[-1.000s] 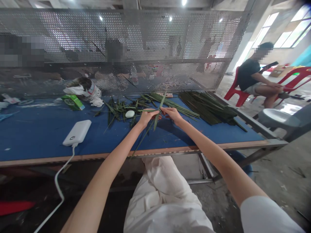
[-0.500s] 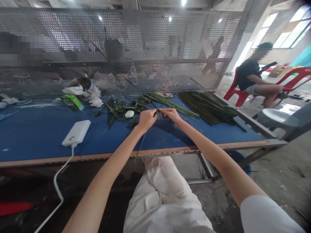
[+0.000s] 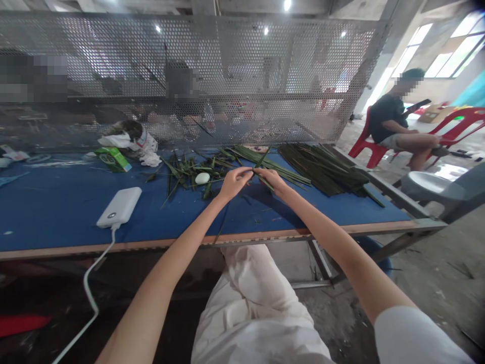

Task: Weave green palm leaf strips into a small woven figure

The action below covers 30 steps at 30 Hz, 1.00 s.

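Note:
My left hand [image 3: 234,181] and my right hand [image 3: 270,179] meet above the blue table top [image 3: 56,207], both pinched on the same narrow green leaf strip [image 3: 262,157]. The strip's upper end slants up and right from the fingers; a thin tail hangs down past the table's front edge. Just behind the hands lie scattered leaf pieces [image 3: 185,169] and a small white oval object [image 3: 202,178]. A bundle of long dark green leaves [image 3: 326,169] lies to the right of my right hand.
A white power bank [image 3: 119,207] with a cable lies at the left. A green carton [image 3: 113,158] and crumpled wrappers [image 3: 132,139] sit at the back by the perforated metal screen [image 3: 189,76]. A person sits on a red chair [image 3: 369,146] at the right.
The leaf strip was folded in between the hands and now sticks up less far. Both hands have drawn closer together and slightly up.

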### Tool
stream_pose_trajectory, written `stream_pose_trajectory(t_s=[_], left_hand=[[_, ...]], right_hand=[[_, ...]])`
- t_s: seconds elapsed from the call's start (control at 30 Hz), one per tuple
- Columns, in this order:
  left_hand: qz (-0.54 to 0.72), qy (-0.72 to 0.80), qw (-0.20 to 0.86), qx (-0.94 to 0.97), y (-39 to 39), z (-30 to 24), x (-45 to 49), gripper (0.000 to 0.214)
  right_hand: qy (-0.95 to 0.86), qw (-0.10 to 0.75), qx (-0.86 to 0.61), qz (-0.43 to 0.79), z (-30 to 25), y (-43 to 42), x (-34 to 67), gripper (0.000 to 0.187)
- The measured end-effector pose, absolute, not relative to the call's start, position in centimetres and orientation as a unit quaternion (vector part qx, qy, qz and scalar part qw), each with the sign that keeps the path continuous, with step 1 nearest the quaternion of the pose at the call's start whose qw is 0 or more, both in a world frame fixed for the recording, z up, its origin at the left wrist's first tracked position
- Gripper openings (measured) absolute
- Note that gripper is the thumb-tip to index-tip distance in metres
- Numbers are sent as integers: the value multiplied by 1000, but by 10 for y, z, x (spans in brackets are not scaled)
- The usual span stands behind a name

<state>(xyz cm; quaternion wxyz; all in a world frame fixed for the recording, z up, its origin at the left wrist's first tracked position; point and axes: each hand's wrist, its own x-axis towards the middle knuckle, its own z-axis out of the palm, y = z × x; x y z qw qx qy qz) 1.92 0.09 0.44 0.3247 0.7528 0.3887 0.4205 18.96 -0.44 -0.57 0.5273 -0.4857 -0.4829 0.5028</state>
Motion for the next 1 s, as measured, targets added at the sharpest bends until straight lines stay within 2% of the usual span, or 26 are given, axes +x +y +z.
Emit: stream_pose_trajectory(t_s=[0.13, 0.27, 0.53, 0.63, 0.87, 1.0], left_hand=[[359, 371, 605, 606, 11, 8, 16, 33], [279, 325, 733, 528, 17, 9, 8, 33], [340, 353, 708, 508, 19, -1, 10, 11], [348, 358, 686, 529, 17, 1, 10, 10], [312, 350, 634, 615, 4, 10, 14, 16], [321, 333, 627, 626, 1, 11, 14, 16]], right_hand=[[-510, 525, -471, 493, -6, -3, 189, 41], [-532, 511, -463, 491, -6, -5, 188, 43], [-582, 484, -431, 490, -7, -8, 184, 45], [-582, 488, -422, 495, -5, -8, 185, 45], [-543, 558, -404, 479, -4, -7, 188, 45], [-517, 579, -397, 490, -3, -3, 192, 39]])
